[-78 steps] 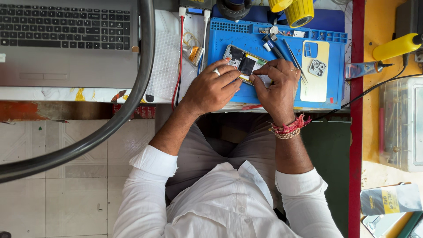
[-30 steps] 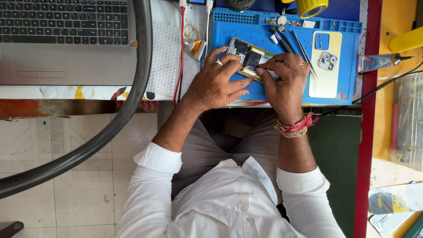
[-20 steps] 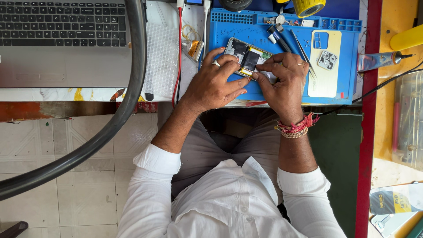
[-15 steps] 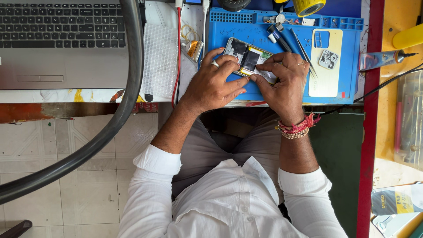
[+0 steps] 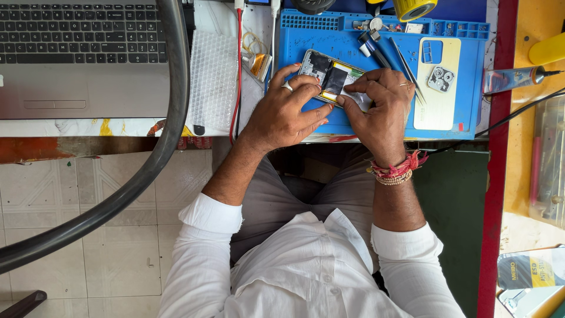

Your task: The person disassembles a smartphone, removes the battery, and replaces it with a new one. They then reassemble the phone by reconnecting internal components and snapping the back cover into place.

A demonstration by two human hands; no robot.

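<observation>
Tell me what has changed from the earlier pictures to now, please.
Little changed. The right hand shifted its fingers slightly on the opened phone, now pressing on the white piece near its middle. The left hand went on steadying the phone's left end. The phone stayed on the blue mat; the back cover, laptop and tools kept their places. Nothing was picked up or released.

Bright, even daylight — soft shadow under the desk (image 5: 147,126), mild glare on its bubble wrap (image 5: 213,76); sharp throughout, edges slightly bowed.
</observation>
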